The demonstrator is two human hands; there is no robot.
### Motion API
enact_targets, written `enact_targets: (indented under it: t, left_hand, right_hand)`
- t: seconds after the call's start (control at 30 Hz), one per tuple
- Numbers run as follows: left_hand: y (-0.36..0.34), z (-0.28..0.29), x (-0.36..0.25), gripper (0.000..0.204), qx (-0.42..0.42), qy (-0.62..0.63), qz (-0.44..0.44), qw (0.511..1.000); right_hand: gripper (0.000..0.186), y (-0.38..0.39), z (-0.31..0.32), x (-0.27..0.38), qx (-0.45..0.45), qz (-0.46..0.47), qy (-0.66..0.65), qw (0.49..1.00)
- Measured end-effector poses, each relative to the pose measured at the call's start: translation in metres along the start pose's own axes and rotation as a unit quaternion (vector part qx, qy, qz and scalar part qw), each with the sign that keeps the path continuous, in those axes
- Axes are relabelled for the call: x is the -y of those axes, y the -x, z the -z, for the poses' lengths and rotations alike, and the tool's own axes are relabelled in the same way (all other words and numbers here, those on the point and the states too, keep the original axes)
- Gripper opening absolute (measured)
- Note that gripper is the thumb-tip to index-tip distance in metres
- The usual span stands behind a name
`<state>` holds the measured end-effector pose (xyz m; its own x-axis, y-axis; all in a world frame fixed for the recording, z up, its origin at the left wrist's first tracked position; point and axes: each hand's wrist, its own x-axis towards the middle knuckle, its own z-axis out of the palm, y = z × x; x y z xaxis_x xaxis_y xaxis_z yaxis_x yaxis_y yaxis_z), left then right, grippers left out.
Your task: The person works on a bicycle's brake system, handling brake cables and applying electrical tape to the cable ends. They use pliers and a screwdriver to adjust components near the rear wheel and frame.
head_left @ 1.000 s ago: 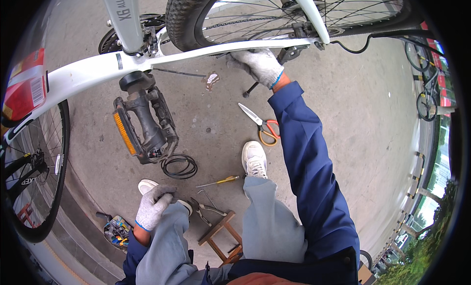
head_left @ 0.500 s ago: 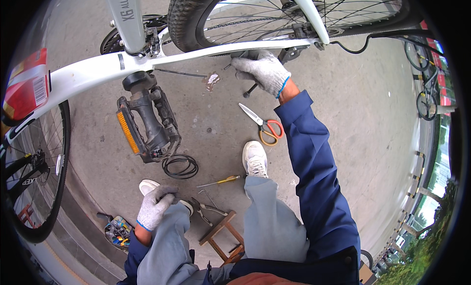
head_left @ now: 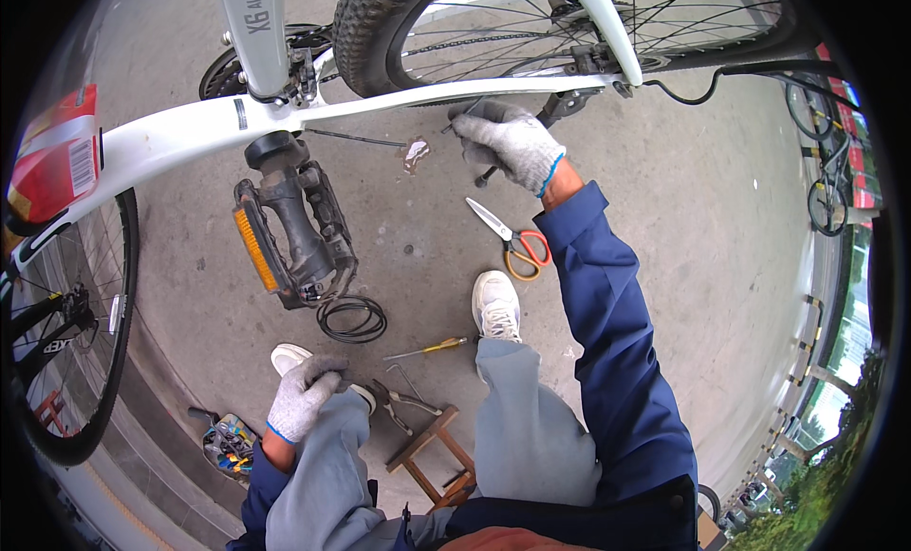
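Note:
Both my hands wear whitish knitted gloves with blue cuffs. My right hand (head_left: 512,145) is below the white chainstay (head_left: 427,93) of the bicycle, beside the rear tyre (head_left: 365,43). Its fingers are closed around a thin dark cable-like piece (head_left: 447,128), whose short end sticks out past the fingertips. A black rod end (head_left: 484,179) shows under that hand; the glove covers its other part. My left hand (head_left: 306,396) rests by my left knee, fingers curled in, and nothing shows in it. A thin black cable (head_left: 356,137) juts from the frame near the pedal (head_left: 299,233).
Scissors (head_left: 512,240) with red and orange handles, a coil of black cable (head_left: 351,319), a yellow-handled screwdriver (head_left: 427,348), a hex key (head_left: 406,376) and pliers (head_left: 399,407) lie on the floor. A wooden stool (head_left: 432,456) and a tool tray (head_left: 230,447) are near my legs.
My right hand has turned slightly, and its fingers have shifted on the dark piece. The whole view has moved a little; my left hand stays by the knee.

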<state>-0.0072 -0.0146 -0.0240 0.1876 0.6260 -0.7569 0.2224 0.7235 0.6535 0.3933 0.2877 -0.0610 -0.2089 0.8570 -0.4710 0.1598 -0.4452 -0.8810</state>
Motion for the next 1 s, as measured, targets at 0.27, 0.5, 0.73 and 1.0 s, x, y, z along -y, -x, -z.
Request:
enact_targets:
  t: [0.27, 0.5, 0.73, 1.0]
  left_hand:
    - [0.0, 0.0, -0.003, 0.036, 0.003, -0.018, 0.001, 1.0]
    - [0.001, 0.001, 0.0, 0.035, -0.002, -0.009, 0.009, 1.0]
    - [-0.001, 0.002, 0.001, 0.036, 0.006, -0.029, 0.006, 1.0]
    - [-0.005, 0.004, 0.002, 0.036, 0.005, -0.041, 0.001, 0.999]
  right_hand:
    - [0.045, 0.005, -0.023, -0.011, 0.03, -0.056, 0.066, 0.996]
    - [0.035, -0.013, -0.024, -0.15, 0.002, -0.009, 0.496, 0.869]
    - [0.033, 0.014, -0.058, -0.15, 0.017, 0.073, 0.453, 0.888]
    - [0.023, 0.041, -0.085, -0.057, -0.018, 0.258, 0.362, 0.896]
